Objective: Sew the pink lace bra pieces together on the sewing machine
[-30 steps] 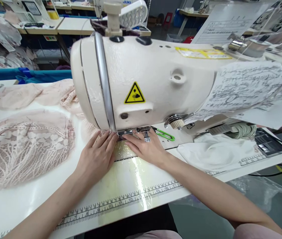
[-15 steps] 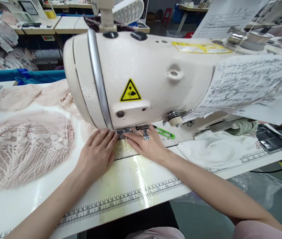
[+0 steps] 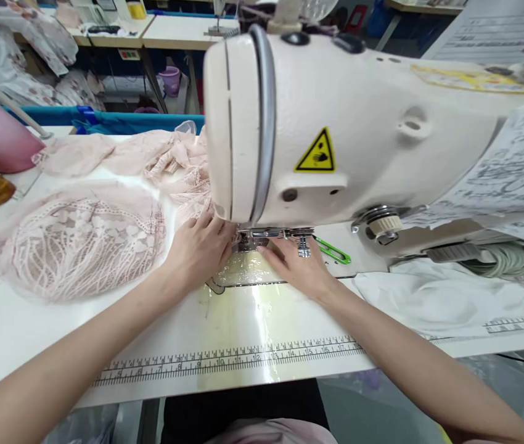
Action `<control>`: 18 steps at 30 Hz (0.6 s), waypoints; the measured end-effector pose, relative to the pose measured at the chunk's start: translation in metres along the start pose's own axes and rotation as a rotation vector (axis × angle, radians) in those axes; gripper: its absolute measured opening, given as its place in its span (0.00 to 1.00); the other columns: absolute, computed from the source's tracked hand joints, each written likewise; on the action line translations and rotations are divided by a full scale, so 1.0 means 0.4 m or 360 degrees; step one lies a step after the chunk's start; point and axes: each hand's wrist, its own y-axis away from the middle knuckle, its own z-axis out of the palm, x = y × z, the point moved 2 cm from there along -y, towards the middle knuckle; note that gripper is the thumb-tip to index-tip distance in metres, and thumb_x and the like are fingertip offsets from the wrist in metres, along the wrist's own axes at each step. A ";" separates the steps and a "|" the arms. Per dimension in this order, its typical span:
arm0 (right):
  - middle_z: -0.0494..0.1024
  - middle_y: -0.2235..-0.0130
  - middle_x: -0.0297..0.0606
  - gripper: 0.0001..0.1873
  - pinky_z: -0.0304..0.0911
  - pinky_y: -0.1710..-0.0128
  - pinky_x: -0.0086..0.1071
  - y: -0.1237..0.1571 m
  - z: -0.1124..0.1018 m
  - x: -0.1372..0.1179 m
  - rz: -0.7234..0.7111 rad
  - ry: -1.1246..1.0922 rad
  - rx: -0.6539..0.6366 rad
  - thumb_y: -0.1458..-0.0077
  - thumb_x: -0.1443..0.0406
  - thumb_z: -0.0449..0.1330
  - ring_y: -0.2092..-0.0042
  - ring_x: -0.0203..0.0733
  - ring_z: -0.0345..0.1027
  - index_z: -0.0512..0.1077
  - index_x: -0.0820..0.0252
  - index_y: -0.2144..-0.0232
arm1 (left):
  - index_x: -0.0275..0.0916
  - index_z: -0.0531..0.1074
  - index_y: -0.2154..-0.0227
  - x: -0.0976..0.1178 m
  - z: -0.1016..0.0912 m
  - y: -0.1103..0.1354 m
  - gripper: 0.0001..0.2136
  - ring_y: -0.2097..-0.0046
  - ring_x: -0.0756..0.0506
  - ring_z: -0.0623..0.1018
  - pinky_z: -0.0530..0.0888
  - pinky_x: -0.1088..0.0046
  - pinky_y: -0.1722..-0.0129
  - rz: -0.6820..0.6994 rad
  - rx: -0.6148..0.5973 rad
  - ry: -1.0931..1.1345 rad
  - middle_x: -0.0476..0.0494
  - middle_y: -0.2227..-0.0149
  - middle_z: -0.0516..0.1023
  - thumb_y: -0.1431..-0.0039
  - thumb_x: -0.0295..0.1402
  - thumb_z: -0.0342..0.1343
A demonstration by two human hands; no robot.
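At the needle end of a white sewing machine [image 3: 359, 135], my left hand [image 3: 200, 250] is closed, its fingers bent over the edge of pale pink lace fabric [image 3: 192, 191] bunched behind it. My right hand [image 3: 301, 265] lies low on the other side of the presser foot [image 3: 248, 239], thumb pointing toward it. The machine head and metal parts hide most of the right fingers, so their grip cannot be made out. Just beyond that hand lies a green thread snipper [image 3: 333, 251]. A pink lace piece [image 3: 86, 243] is spread flat left of my left hand.
A printed ruler [image 3: 225, 362] runs along the table's front edge. White cloth [image 3: 438, 296] and a coil of pale green cord [image 3: 505, 262] lie at right. A pink cone [image 3: 0, 129] stands back left. Handwritten paper [image 3: 507, 166] hangs on the machine.
The view has swung left, so the machine sits farther right. My left hand has drawn slightly away from the presser foot and its fingers are more bent. My right hand stays beside the foot.
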 end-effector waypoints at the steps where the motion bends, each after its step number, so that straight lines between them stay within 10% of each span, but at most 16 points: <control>1: 0.76 0.72 0.38 0.19 0.64 0.54 0.47 0.002 0.002 0.001 -0.0004 -0.0006 0.0018 0.34 0.56 0.47 0.64 0.46 0.70 0.74 0.55 0.53 | 0.36 0.75 0.58 -0.009 0.001 -0.008 0.14 0.59 0.39 0.77 0.69 0.65 0.71 -0.0015 -0.0024 -0.0001 0.36 0.62 0.79 0.36 0.34 0.45; 18: 0.71 0.80 0.30 0.19 0.64 0.61 0.38 -0.017 -0.028 -0.024 0.0233 -0.0309 -0.0094 0.36 0.55 0.51 0.72 0.40 0.68 0.67 0.55 0.77 | 0.38 0.72 0.52 -0.031 0.058 0.025 0.14 0.51 0.37 0.74 0.67 0.62 0.63 0.0045 0.0314 0.0110 0.37 0.58 0.77 0.36 0.29 0.46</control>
